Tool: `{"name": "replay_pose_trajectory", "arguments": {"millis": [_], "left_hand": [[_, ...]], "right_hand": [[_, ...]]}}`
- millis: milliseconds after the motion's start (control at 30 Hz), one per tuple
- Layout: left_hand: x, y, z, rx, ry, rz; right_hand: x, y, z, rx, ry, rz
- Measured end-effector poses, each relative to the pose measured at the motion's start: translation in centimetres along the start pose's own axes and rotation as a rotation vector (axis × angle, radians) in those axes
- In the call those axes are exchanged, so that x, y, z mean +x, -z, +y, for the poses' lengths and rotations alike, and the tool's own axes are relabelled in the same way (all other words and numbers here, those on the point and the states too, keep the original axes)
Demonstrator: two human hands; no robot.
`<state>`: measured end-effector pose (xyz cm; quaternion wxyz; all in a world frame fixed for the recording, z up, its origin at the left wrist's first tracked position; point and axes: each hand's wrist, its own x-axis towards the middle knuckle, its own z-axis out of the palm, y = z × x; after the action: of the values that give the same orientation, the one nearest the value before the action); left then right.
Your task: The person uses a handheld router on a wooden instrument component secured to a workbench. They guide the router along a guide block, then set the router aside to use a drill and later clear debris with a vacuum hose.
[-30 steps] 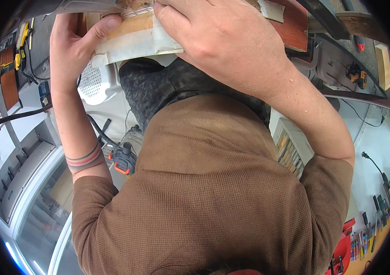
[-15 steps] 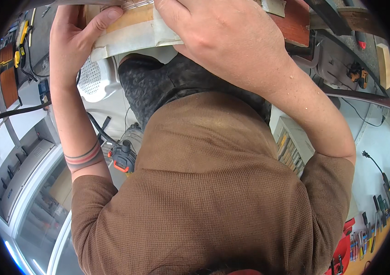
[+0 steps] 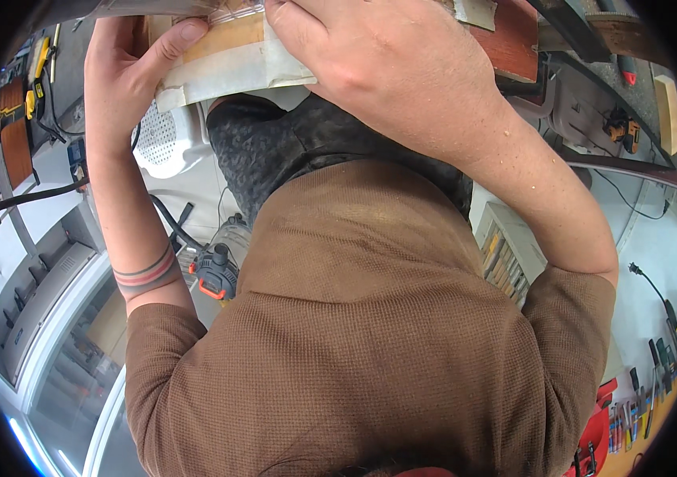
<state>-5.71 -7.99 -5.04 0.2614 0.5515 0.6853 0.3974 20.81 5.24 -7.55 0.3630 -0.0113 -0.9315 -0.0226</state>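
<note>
At the upper edge lies a light wooden piece (image 3: 227,38), its near side covered with pale masking tape (image 3: 231,75). Thin, shiny parallel lines that look like strings or wires cross it at the top. My left hand (image 3: 136,67) grips its left end, the thumb on top and the other fingers mostly hidden. My right hand (image 3: 386,63) is over its right part with fingers curled; their tips and anything in them are out of sight. Right of that hand is a red-brown wooden part (image 3: 509,44) with a scrap of tape (image 3: 478,12).
A white perforated stool (image 3: 167,139) stands below the left hand. On the floor is a black power tool with orange trim (image 3: 215,270). Tools and a dark cable (image 3: 28,196) are at left. A cordless drill (image 3: 621,127), a wood strip (image 3: 667,115) and several hand tools (image 3: 657,370) are at right.
My right hand has shifted slightly up and left, uncovering a little more tape at its lower edge. My left hand and the taped piece have moved only a little.
</note>
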Motion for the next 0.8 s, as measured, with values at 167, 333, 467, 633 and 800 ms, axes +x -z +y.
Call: {"name": "replay_pose_trajectory", "arguments": {"millis": [167, 333, 467, 633, 800], "left_hand": [[0.1, 0.1, 0.1, -0.068, -0.023, -0.014], [0.1, 0.3, -0.1, -0.070, -0.034, -0.018], [-0.1, 0.6, -0.3, -0.066, -0.022, -0.011], [-0.1, 1.1, -0.7, -0.066, -0.023, -0.035], [0.0, 0.4, -0.5, -0.059, -0.042, -0.005]], "right_hand": [[0.0, -0.2, 0.1, 0.076, -0.002, 0.006], [-0.1, -1.1, 0.2, 0.022, 0.016, 0.059], [-0.1, -1.8, 0.2, -0.067, 0.051, 0.127], [0.1, -0.6, 0.0, 0.089, 0.016, 0.040], [0.2, -0.3, 0.0, 0.068, 0.017, 0.019]]}}
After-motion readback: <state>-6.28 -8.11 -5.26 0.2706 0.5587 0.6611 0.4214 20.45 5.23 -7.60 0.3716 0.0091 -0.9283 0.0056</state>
